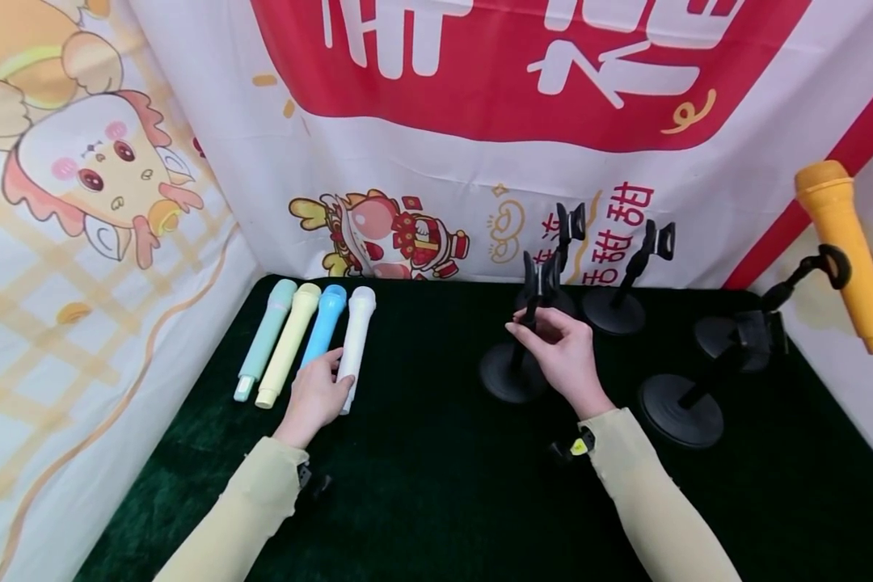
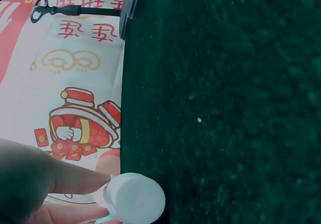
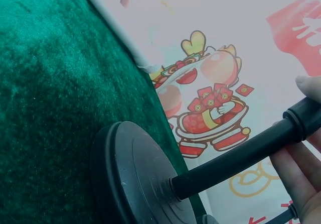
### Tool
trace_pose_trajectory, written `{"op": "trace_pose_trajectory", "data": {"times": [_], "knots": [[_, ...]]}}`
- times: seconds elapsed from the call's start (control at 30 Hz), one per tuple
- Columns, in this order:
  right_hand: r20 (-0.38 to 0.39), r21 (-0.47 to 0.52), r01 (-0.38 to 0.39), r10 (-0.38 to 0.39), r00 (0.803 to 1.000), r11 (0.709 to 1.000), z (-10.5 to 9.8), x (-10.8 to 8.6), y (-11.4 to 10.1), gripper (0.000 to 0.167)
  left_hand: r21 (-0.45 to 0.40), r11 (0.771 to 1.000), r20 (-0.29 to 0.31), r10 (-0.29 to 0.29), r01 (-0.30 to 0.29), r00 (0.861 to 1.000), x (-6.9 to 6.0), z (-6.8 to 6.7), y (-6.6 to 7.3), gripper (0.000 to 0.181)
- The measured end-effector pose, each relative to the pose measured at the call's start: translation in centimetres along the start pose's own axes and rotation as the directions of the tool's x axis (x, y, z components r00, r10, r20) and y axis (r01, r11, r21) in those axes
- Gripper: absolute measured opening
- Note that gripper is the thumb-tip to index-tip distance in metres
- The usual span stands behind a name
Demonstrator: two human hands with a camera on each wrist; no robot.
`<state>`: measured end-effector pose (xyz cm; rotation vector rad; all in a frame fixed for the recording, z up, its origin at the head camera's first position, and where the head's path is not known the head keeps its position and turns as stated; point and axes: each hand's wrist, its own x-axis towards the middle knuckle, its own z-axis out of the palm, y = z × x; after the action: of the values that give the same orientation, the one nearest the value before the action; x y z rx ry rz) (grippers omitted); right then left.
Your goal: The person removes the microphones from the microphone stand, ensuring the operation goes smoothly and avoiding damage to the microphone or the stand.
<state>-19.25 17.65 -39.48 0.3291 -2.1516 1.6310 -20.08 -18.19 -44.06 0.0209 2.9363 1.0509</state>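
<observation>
Near the table's [image 1: 422, 501] far-left corner, the left hand [image 1: 316, 398] is pinching a white mic [image 1: 359, 323], probably light, best held mid-barrel; the right hand [image 1: 567, 356], a stand's stem [image 3: 233, 162].

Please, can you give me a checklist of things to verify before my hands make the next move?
1. Left hand holds the white stick-shaped microphone: ok.
2. Right hand grips the stem of the black round-based stand: ok.
3. This stand's black clip holds no microphone: ok.
4. White microphone is at the stand: not ok; dark green velvety cloth lies between them.
5. Left hand is free of the blue stick-shaped microphone: cannot tell; the hand hides its lower end.
6. Orange-yellow stick-shaped microphone is held by another black stand: ok.
</observation>
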Motion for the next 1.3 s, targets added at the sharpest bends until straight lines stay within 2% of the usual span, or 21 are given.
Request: {"op": "trace_pose_trajectory", "data": {"times": [0.13,0.27,0.4,0.5,0.7,0.87,1.03,1.13,1.2,1.3], "knots": [[0.003,-0.002,-0.016,0.016,1.0,1.0,0.0,0.0,-0.1,0.019,-0.003,1.0,-0.011,0.015,-0.015,1.0,-0.4,-0.1,0.3,0.063],[-0.004,-0.009,-0.027,0.027,1.0,1.0,0.1,0.0,-0.2,0.02,-0.047,0.998,-0.019,0.038,-0.039,0.999,-0.7,-0.3,1.3,0.071],[-0.011,-0.009,-0.038,0.038,0.999,0.999,0.0,0.0,-0.3,0.02,-0.133,0.986,-0.038,0.095,-0.099,0.995,-0.8,-0.6,2.8,0.071],[-0.005,-0.004,-0.044,0.044,0.999,0.999,0.0,0.0,-0.2,0.02,-0.194,0.966,-0.064,0.164,-0.173,0.984,-1.0,-0.8,4.2,0.069],[-0.005,0.01,-0.051,0.051,0.999,0.999,0.1,0.1,0.1,0.02,-0.299,0.891,-0.113,0.322,-0.341,0.94,-0.8,-0.1,8.0,0.062],[-0.004,0.006,-0.05,0.05,0.999,0.999,0.1,0.0,0.0,0.021,-0.354,0.826,-0.131,0.42,-0.438,0.898,-0.4,0.9,11.4,0.06],[-0.005,-0.007,-0.032,0.032,0.999,0.999,0.1,0.0,0.0,0.02,-0.404,0.76,-0.143,0.497,-0.509,0.856,0.5,1.8,14.8,0.058],[-0.018,-0.018,-0.029,0.029,0.999,0.999,0.1,0.2,1.3,0.02,-0.443,0.719,-0.141,0.535,-0.536,0.833,1.1,2.4,16.6,0.058],[-0.037,-0.04,-0.032,0.031,0.999,0.999,0.1,0.3,2.3,0.02,-0.476,0.692,-0.139,0.55,-0.542,0.824,1.5,2.9,17.8,0.058],[-0.061,-0.086,-0.036,0.03,0.998,0.996,0.1,0.5,3.6,0.021,-0.52,0.67,-0.123,0.555,-0.53,0.822,2.1,3.6,19.4,0.058]]}}
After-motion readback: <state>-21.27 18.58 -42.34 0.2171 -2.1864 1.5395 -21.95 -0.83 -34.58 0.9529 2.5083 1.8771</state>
